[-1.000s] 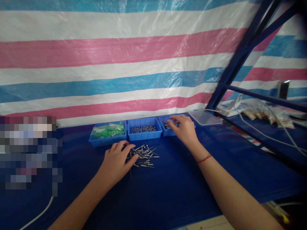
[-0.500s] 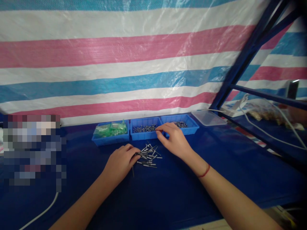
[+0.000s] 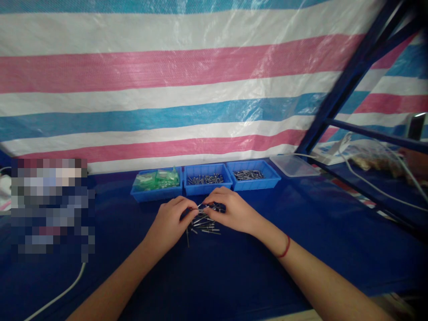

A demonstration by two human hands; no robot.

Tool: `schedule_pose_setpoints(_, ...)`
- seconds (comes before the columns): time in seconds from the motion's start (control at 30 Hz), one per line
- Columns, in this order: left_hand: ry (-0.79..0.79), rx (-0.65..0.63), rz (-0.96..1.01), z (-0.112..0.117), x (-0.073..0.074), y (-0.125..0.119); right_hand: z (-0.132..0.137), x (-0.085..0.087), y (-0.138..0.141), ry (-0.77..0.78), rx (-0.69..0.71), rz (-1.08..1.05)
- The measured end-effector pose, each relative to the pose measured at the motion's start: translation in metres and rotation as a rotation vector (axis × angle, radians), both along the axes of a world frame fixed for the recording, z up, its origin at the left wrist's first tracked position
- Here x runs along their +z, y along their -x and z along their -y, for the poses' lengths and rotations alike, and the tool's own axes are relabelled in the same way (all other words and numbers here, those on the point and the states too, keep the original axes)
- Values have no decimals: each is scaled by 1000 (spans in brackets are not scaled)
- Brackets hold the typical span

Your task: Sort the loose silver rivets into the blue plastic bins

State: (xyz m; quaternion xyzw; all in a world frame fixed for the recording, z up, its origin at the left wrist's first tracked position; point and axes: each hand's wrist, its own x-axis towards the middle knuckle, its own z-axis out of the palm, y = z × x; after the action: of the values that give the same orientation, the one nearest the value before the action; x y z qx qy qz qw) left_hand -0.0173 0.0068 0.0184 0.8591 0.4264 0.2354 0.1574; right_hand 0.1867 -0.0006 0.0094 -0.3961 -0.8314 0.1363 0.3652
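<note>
A loose pile of silver blind rivets (image 3: 204,221) with long thin stems lies on the dark blue table between my hands. My left hand (image 3: 174,218) is at the pile's left side, thumb and forefinger pinched on a rivet (image 3: 200,208). From the right, my right hand (image 3: 230,209) reaches over the pile, its fingertips close together near the left ones. Whatever sits between those right fingertips is too small to make out. Behind the hands stand a middle blue bin (image 3: 209,187) and a right blue bin (image 3: 257,183), both holding rivets.
A left blue bin (image 3: 157,194) holds green plastic packets (image 3: 162,179). A clear plastic lid (image 3: 294,165) lies at the back right. A white cable (image 3: 75,283) runs along the left, beside a blurred-out area. Behind rises a striped sheet; a blue metal frame (image 3: 329,104) stands right.
My right hand has come from the front of the middle and right bins, down and left to the pile. My left hand has stayed by the pile. The view has shifted slightly.
</note>
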Motion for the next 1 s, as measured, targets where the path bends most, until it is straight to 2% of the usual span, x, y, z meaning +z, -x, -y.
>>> schedule_pose_setpoints(0.17,156,47,238,1,-2,-4,3,1,5,52,82,-22)
schedule_pose_setpoints(0.33,276,34,367,2,-6,-6,5,5,8,68,99,-80)
schedule_pose_setpoints(0.73,262,35,379,5,-3,-7,6,4,9,97,99,-136)
schedule_pose_setpoints(1.0,252,38,379,3,-3,-6,4,1,8,73,29,-202)
